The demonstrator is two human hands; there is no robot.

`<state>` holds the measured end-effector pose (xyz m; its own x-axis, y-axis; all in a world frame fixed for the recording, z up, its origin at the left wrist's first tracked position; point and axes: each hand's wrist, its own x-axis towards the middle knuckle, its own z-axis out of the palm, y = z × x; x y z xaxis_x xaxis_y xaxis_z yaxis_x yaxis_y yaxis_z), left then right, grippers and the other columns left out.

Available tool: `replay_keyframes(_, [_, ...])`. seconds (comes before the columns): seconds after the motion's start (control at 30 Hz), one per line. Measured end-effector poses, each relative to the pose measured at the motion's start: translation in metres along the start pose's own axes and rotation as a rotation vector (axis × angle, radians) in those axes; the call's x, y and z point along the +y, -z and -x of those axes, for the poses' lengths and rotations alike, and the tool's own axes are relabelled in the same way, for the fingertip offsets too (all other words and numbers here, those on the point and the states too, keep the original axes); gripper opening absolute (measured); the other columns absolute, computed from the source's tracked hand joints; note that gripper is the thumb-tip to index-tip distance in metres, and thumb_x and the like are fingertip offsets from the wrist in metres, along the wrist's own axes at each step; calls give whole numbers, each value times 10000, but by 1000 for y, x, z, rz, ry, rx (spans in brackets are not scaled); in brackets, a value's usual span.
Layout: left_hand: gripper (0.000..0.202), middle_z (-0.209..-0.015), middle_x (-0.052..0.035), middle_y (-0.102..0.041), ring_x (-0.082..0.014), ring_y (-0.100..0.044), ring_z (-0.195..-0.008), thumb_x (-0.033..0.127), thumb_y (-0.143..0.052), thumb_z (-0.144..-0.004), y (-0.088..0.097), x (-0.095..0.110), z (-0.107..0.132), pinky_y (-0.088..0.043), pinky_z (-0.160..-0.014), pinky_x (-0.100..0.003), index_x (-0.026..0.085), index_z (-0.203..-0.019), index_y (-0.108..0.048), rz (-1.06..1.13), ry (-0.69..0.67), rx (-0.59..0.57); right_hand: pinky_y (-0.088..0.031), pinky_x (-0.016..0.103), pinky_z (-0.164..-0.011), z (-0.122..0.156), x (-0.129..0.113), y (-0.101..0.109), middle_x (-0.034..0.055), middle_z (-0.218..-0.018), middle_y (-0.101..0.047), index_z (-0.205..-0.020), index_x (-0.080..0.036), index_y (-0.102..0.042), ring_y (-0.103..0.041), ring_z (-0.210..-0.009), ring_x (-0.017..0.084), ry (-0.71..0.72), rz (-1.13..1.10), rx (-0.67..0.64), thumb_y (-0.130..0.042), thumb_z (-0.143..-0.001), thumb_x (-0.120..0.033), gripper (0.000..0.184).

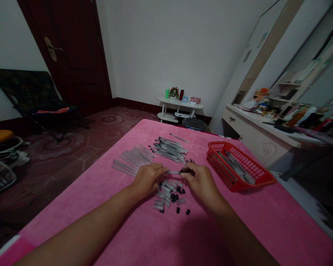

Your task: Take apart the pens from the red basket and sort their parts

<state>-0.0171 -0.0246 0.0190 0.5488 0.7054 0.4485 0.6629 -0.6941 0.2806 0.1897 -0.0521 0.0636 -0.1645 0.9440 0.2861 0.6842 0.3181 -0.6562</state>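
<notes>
Between my two hands a thin, clear pen (173,172) lies level above the pink cloth. My left hand (147,178) pinches its left end, and my right hand (199,180) is closed round its right end, where something dark shows at the fingertips. Just below are clear pen caps (165,192) in a loose pile, with small black plugs (174,197) among and beside them. Clear empty pen barrels (131,159) fan out beyond my left hand. A heap of dark-tipped pen refills (169,148) lies farther off, with a single one (179,138) apart behind it.
A red plastic basket (261,176) holding more pen parts stands to the right on the pink-covered table (113,218). Beyond the table are a round dark stool (194,123) and a low white shelf (180,102). A cluttered dresser (263,135) stands at right, a folding chair (30,92) at left.
</notes>
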Motion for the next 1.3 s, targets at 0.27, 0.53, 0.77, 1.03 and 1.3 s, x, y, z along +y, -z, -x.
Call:
replay_keyframes(0.27, [159, -775, -31, -652, -156, -597, -720, 169, -514, -848, 1, 2, -2, -363, -618, -236, 204, -875, -667, 169, 77, -60, -389, 249, -650, 2, -5, 8, 45, -739, -664, -728, -169, -650, -589, -693, 160, 171, 251, -36, -493, -789, -81, 190])
replay_keyframes(0.53, [200, -705, -17, -648, -143, -585, -657, 133, -470, -831, 1, 1, -6, -367, -607, -226, 173, -803, -664, 361, 86, -160, -428, 240, -660, -3, 2, 13, 36, -743, -656, -758, -166, -642, -602, -702, 152, 202, 60, -89, -532, -756, -80, 139])
replay_keyframes(0.77, [185, -850, -44, -685, -168, -628, -801, 149, -503, -841, -3, -4, -3, -410, -696, -241, 191, -920, -665, 207, 33, -124, -407, 225, -460, -2, 8, 3, 5, -563, -608, -716, -176, -586, -580, -479, 142, -160, -144, -208, -552, -834, -352, 215])
replay_keyframes(1.03, [166, -840, -39, -686, -153, -627, -770, 172, -511, -862, -1, -5, -3, -406, -658, -233, 185, -921, -665, 207, 64, -79, -414, 226, -512, -1, 11, -3, 2, -588, -602, -690, -168, -595, -586, -534, 137, -147, -103, -226, -548, -790, -204, 116])
replay_keyframes(1.3, [177, -825, -41, -679, -154, -626, -757, 165, -506, -865, -3, -5, -3, -431, -667, -242, 184, -928, -670, 178, 37, -85, -381, 220, -483, -1, 6, -12, -8, -637, -587, -821, -161, -622, -543, -545, 124, -137, -271, -102, -589, -777, -269, 122])
